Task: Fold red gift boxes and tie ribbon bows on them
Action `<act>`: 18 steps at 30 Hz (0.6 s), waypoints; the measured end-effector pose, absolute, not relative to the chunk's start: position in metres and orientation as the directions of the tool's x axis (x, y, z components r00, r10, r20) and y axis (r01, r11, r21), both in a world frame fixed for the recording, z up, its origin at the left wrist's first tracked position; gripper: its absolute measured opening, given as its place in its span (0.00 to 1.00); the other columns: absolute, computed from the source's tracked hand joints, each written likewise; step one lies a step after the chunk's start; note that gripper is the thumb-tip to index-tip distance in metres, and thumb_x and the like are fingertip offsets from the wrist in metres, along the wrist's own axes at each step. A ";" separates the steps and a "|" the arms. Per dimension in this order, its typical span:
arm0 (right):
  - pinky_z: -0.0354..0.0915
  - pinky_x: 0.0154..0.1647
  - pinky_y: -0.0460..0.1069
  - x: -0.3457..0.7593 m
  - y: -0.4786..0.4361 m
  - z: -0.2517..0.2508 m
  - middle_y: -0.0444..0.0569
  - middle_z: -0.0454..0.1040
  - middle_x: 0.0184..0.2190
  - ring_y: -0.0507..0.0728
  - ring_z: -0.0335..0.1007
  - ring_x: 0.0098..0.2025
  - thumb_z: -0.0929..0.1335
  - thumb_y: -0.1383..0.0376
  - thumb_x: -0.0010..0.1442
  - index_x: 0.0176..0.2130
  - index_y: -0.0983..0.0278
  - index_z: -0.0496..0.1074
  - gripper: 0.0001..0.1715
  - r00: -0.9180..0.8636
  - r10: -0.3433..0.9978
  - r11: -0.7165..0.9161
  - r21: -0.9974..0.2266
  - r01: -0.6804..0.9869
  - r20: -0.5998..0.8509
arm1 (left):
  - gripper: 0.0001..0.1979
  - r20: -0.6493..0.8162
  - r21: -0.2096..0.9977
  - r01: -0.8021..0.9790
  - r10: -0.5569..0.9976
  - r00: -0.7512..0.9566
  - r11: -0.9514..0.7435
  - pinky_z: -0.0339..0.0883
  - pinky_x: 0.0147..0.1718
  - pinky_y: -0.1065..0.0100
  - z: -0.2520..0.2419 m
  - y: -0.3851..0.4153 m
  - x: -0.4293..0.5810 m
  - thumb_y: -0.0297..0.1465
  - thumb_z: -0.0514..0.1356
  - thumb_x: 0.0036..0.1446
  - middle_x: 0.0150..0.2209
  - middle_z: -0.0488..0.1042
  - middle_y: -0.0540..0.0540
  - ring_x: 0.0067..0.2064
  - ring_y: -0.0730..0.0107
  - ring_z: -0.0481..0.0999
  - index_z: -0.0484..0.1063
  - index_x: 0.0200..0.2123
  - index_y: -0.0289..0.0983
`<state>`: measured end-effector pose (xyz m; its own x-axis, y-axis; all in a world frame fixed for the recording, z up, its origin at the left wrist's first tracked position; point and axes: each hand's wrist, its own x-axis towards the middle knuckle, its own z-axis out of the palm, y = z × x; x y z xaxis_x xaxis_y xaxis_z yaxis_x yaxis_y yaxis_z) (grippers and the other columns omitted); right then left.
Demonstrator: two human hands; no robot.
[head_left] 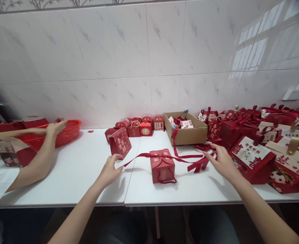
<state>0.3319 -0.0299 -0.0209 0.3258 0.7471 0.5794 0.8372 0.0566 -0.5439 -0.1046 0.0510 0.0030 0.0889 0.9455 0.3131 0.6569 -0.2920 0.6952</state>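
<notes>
- A small square red gift box (156, 171) is set upright near the front of the desk (88, 186), and the clock directions below are taken from it.
- A dark red ribbon (144, 155) is laid across the box's top and knotted there, its two ends being stretched out toward 9 and 3 o'clock.
- A red cord handle (173, 182) is draped at the box's front.
- The left hand (111, 169) is held at 9 o'clock, thumb and fingers parted, beside one ribbon end; whether it is touched cannot be told.
- The right hand (222, 161) is held at 3 o'clock, thumb and forefinger spread, near the other end and some loose ribbon strips (199, 166).
- A red printed carton (120, 142) is tilted at 10 o'clock, just beyond the left hand.
- Small red boxes (146, 131) are lined up at 11 o'clock, by the wall.
- A cardboard box (190, 136) is placed at 1 o'clock, filled with ribbons and cards.
- Many red gift boxes (252, 159) are crowded from 2 to 3 o'clock.
- Toward 10 o'clock, well apart, a red basin (69, 135) is reached over by another person's arm (44, 154).
</notes>
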 end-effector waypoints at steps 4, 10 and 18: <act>0.62 0.51 0.57 0.292 -0.024 0.004 0.59 0.70 0.48 0.62 0.67 0.50 0.62 0.50 0.59 0.49 0.66 0.67 0.26 0.152 0.811 0.279 -0.601 0.749 0.565 | 0.15 0.381 0.733 0.530 0.903 0.200 -0.427 0.61 0.52 0.56 0.021 0.041 -0.064 0.39 0.57 0.51 0.46 0.69 0.42 0.51 0.57 0.69 0.66 0.41 0.39; 0.63 0.35 0.49 0.230 -0.008 0.021 0.50 0.72 0.28 0.55 0.68 0.32 0.55 0.43 0.61 0.29 0.66 0.68 0.32 -0.205 0.974 0.196 -0.832 0.519 0.102 | 0.15 0.395 0.717 0.448 0.841 0.369 -0.534 0.64 0.50 0.55 0.031 0.033 0.001 0.39 0.60 0.51 0.47 0.68 0.42 0.51 0.57 0.69 0.68 0.41 0.40; 0.56 0.24 0.45 0.241 -0.001 0.015 0.43 0.65 0.19 0.48 0.56 0.20 0.61 0.44 0.58 0.25 0.66 0.66 0.28 -0.336 0.913 -0.192 -0.970 0.149 -0.232 | 0.12 0.322 0.673 0.441 0.772 0.548 -0.594 0.63 0.51 0.56 0.036 0.018 0.016 0.33 0.62 0.48 0.45 0.67 0.42 0.50 0.56 0.68 0.70 0.39 0.40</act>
<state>0.2410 -0.0014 0.0152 -0.3363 0.9127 -0.2323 0.1495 -0.1918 -0.9700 0.0162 0.0179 0.0356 0.5483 0.7719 0.3218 0.4407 -0.5938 0.6732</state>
